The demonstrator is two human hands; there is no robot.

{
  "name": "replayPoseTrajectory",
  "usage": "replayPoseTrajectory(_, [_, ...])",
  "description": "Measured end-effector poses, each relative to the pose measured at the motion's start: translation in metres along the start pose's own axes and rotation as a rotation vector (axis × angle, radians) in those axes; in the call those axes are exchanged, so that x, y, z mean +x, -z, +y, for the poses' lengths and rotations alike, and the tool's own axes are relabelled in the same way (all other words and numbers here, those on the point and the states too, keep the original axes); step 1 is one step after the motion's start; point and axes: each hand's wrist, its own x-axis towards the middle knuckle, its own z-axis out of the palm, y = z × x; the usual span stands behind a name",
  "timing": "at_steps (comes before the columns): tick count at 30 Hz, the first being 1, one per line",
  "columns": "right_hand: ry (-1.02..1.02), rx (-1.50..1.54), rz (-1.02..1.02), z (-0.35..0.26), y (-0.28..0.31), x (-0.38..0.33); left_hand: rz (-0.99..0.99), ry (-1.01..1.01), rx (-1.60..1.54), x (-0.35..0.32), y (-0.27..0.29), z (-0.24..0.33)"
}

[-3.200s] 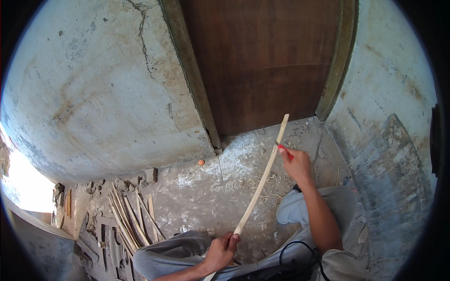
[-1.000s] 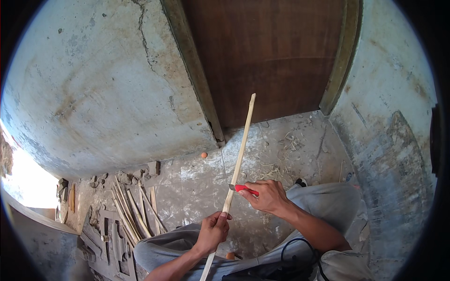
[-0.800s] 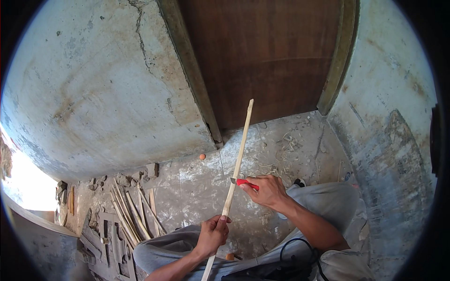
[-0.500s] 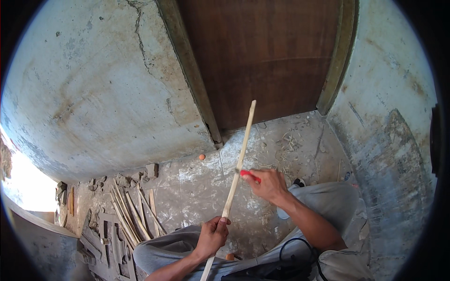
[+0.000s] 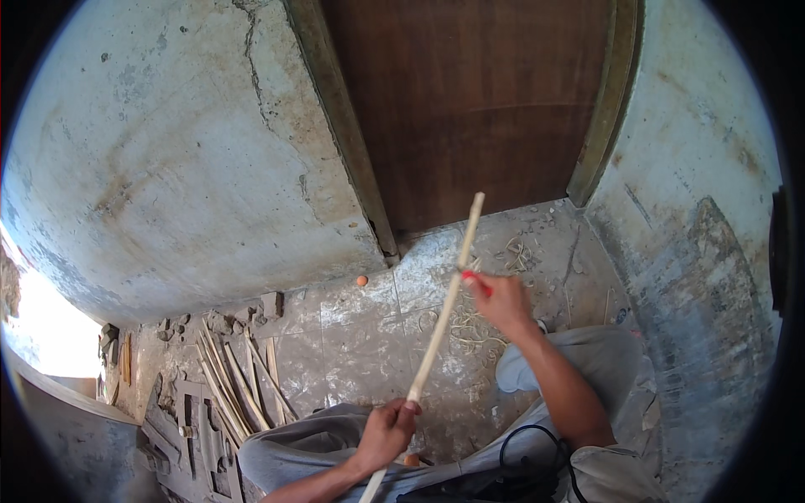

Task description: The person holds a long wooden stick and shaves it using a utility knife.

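A long pale wooden stick [image 5: 439, 331] slants from my lap up toward the brown door. My left hand [image 5: 386, 433] grips its lower part, near my knee. My right hand [image 5: 501, 299] holds a small red-handled knife [image 5: 471, 279] whose blade rests against the stick's upper half. Thin pale shavings [image 5: 470, 323] lie on the stone floor under the stick. I sit on the floor in grey trousers [image 5: 579, 377].
A brown wooden door [image 5: 470, 109] in a worn frame stands ahead, with cracked plaster walls on both sides. A heap of pale wooden sticks [image 5: 235, 381] and rubble lies at the left. A small orange ball [image 5: 361, 281] rests by the wall. A black cable [image 5: 537, 448] loops on my lap.
My right hand has slid the knife up along the stick, away from me. The stick has tilted slightly to the right. My left hand has kept its grip low on the stick.
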Motion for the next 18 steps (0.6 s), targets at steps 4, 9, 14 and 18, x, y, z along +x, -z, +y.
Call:
replayPoseTrajectory(4, [-0.186,-0.076,0.010,0.026,0.022,0.023,-0.035,-0.081,0.181,-0.007,-0.006,-0.015])
replayPoseTrajectory(9, [-0.209,-0.031,0.146,0.032,0.010,0.021,-0.060,-0.027,0.155,0.004,0.003,-0.019])
replayPoseTrajectory(14, [-0.253,-0.026,0.225,0.028,0.010,0.022,-0.073,0.020,0.113,0.009,0.005,-0.019])
replayPoseTrajectory(18, [-0.193,0.029,0.252,0.023,0.010,0.019,-0.037,-0.047,0.116,0.012,0.003,-0.020])
